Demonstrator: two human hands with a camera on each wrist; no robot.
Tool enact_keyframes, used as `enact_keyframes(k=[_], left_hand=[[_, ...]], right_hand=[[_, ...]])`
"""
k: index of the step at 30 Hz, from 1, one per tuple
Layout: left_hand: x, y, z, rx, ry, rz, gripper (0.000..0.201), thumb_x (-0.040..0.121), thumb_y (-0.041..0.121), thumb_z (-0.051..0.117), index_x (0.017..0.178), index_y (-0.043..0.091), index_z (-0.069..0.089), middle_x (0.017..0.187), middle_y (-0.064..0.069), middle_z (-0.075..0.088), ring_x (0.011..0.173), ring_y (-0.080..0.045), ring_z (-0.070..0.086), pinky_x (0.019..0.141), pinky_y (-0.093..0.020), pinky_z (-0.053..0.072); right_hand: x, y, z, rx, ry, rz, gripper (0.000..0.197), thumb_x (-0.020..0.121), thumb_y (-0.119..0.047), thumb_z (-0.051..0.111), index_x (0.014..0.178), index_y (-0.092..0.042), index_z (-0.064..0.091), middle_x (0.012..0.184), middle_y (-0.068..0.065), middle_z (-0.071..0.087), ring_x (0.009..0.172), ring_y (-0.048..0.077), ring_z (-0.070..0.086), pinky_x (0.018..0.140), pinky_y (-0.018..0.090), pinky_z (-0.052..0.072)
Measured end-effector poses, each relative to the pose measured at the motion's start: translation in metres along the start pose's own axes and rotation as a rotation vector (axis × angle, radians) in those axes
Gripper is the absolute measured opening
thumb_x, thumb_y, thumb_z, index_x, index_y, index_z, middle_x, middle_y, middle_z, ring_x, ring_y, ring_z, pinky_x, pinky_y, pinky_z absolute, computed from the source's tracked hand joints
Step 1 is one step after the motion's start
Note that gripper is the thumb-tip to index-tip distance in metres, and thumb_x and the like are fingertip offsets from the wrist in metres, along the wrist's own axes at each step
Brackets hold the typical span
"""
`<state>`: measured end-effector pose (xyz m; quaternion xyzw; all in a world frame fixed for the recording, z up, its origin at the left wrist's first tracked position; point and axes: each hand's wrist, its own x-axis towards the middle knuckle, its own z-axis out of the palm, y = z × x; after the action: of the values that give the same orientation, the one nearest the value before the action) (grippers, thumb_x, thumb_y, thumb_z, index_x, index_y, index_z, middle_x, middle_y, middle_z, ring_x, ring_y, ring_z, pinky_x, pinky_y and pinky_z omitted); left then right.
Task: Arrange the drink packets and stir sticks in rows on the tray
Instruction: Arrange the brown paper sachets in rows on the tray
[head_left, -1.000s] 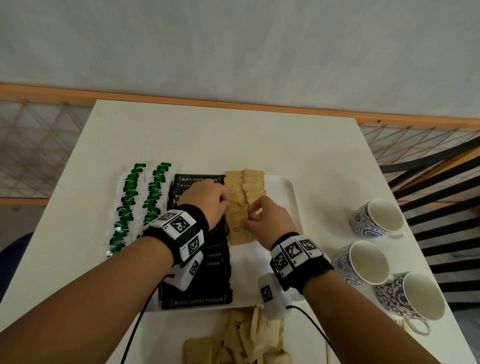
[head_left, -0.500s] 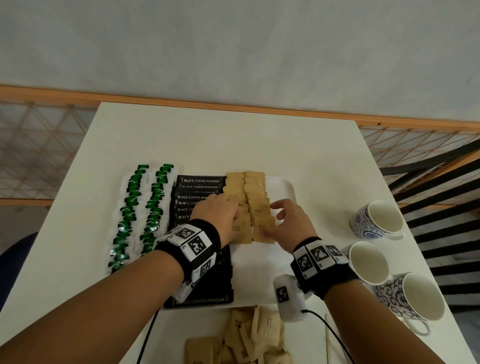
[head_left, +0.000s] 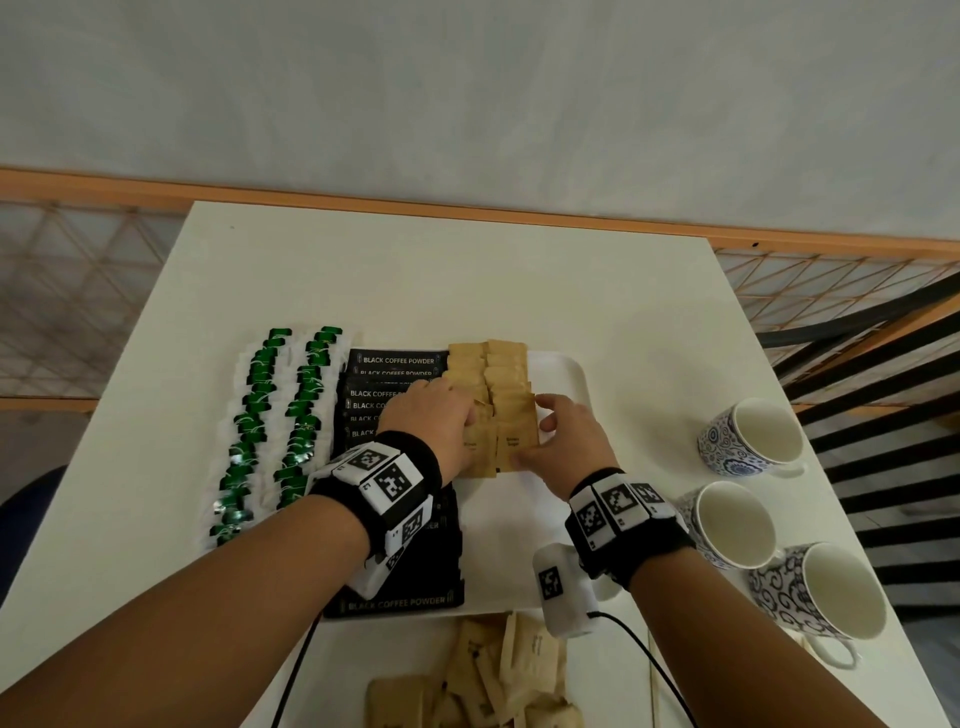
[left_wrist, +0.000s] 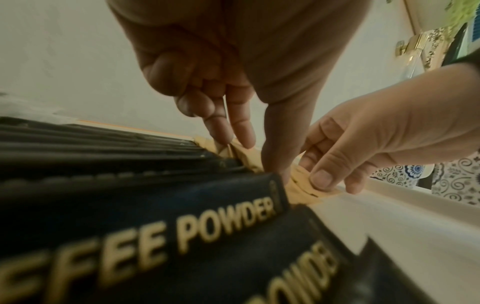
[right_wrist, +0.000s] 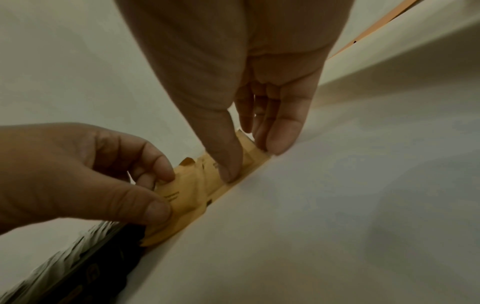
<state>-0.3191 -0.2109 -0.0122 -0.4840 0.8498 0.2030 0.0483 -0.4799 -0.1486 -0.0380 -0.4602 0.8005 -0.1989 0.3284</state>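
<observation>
The white tray (head_left: 563, 371) sits mid-table, largely hidden beneath rows of black coffee packets (head_left: 397, 359) and brown sugar packets (head_left: 506, 364); a loose packet pile (head_left: 493, 680) is cut off at the frame's bottom edge. The left hand (head_left: 434, 418), fingers curled, pinches the nearest brown packets' left side. The right hand (head_left: 569, 441), fingers fairly straight, presses thumb (right_wrist: 228, 164) and fingertips against their right edge.

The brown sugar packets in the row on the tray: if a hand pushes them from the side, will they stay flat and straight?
Probably not entirely. The brown sugar packets look thin and papery; under the left hand one corner already curls up, so they likely buckle. They overlap, so a push may shift several. The right hand braces the row's edge on the tray, which suggests they slide easily.
</observation>
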Motion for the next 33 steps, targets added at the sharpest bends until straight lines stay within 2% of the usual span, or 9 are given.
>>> enact_keyframes(k=[2, 5, 8, 11, 16, 25, 28, 33], left_hand=[[0.0009, 0.0001, 0.0, 0.001, 0.0, 0.001, 0.025, 0.081, 0.032, 0.067, 0.103, 0.027, 0.056, 0.11, 0.006, 0.05, 0.106, -0.018, 0.047, 0.083, -0.031, 0.039], [0.0018, 0.0, 0.0004, 0.003, 0.001, -0.008, 0.029, 0.081, 0.034, 0.068, 0.105, 0.026, 0.054, 0.112, 0.005, 0.051, 0.106, -0.019, 0.047, 0.084, -0.032, 0.04], [0.0021, -0.0008, 0.0003, -0.025, 0.02, -0.047, 0.046, 0.078, 0.038, 0.071, 0.113, 0.021, 0.046, 0.114, 0.002, 0.054, 0.105, -0.021, 0.05, 0.084, -0.034, 0.044], [0.0017, -0.0041, -0.0009, -0.057, 0.033, -0.097, 0.057, 0.074, 0.042, 0.073, 0.117, 0.02, 0.041, 0.114, 0.001, 0.056, 0.105, -0.021, 0.053, 0.082, -0.036, 0.047], [0.0025, -0.0075, -0.0002, -0.039, 0.022, -0.124, 0.056, 0.073, 0.046, 0.072, 0.117, 0.024, 0.045, 0.115, 0.003, 0.054, 0.107, -0.02, 0.05, 0.081, -0.034, 0.043], [0.0024, -0.0052, 0.0015, -0.091, 0.027, -0.076, 0.053, 0.078, 0.035, 0.07, 0.122, 0.023, 0.043, 0.118, 0.001, 0.055, 0.11, -0.021, 0.051, 0.084, -0.033, 0.044], [0.0009, -0.0063, 0.0018, -0.142, 0.026, -0.074, 0.056, 0.077, 0.033, 0.07, 0.125, 0.024, 0.041, 0.112, 0.002, 0.056, 0.107, -0.02, 0.052, 0.081, -0.033, 0.044], [-0.001, -0.0094, 0.0033, -0.195, 0.023, -0.088, 0.056, 0.076, 0.036, 0.071, 0.122, 0.026, 0.042, 0.095, 0.006, 0.058, 0.09, -0.016, 0.057, 0.071, -0.031, 0.045]], right_hand=[[0.0013, -0.0004, 0.0009, -0.008, 0.001, -0.001, 0.076, 0.074, -0.018, 0.075, 0.141, -0.019, 0.038, 0.122, 0.002, 0.051, 0.101, 0.013, 0.053, 0.084, 0.024, 0.046], [0.0031, 0.0001, 0.002, -0.046, -0.001, -0.03, 0.068, 0.075, -0.018, 0.073, 0.137, -0.02, 0.046, 0.109, -0.001, 0.054, 0.094, 0.012, 0.054, 0.082, 0.024, 0.047], [0.0042, 0.0013, 0.002, -0.038, -0.006, -0.031, 0.067, 0.074, -0.018, 0.073, 0.135, -0.022, 0.047, 0.105, -0.003, 0.052, 0.088, 0.011, 0.053, 0.076, 0.023, 0.045], [0.0046, 0.0016, 0.0033, -0.039, -0.009, -0.038, 0.067, 0.074, -0.018, 0.073, 0.136, -0.022, 0.047, 0.101, -0.003, 0.049, 0.086, 0.012, 0.053, 0.077, 0.024, 0.046], [0.0051, 0.0023, 0.0061, -0.034, 0.0, -0.047, 0.066, 0.073, -0.018, 0.07, 0.135, -0.022, 0.048, 0.098, -0.003, 0.049, 0.089, 0.018, 0.058, 0.081, 0.03, 0.051], [0.0052, 0.0039, 0.0073, -0.059, -0.002, -0.066, 0.061, 0.075, -0.02, 0.068, 0.133, -0.025, 0.049, 0.099, -0.004, 0.048, 0.086, 0.016, 0.057, 0.08, 0.027, 0.049], [0.0052, 0.004, 0.0076, -0.062, -0.007, -0.066, 0.062, 0.076, -0.021, 0.069, 0.134, -0.025, 0.048, 0.1, -0.004, 0.047, 0.087, 0.015, 0.056, 0.079, 0.027, 0.049], [0.0044, 0.0045, 0.0078, -0.058, -0.004, -0.065, 0.062, 0.076, -0.021, 0.069, 0.134, -0.025, 0.048, 0.099, -0.004, 0.046, 0.084, 0.013, 0.054, 0.076, 0.023, 0.042]])
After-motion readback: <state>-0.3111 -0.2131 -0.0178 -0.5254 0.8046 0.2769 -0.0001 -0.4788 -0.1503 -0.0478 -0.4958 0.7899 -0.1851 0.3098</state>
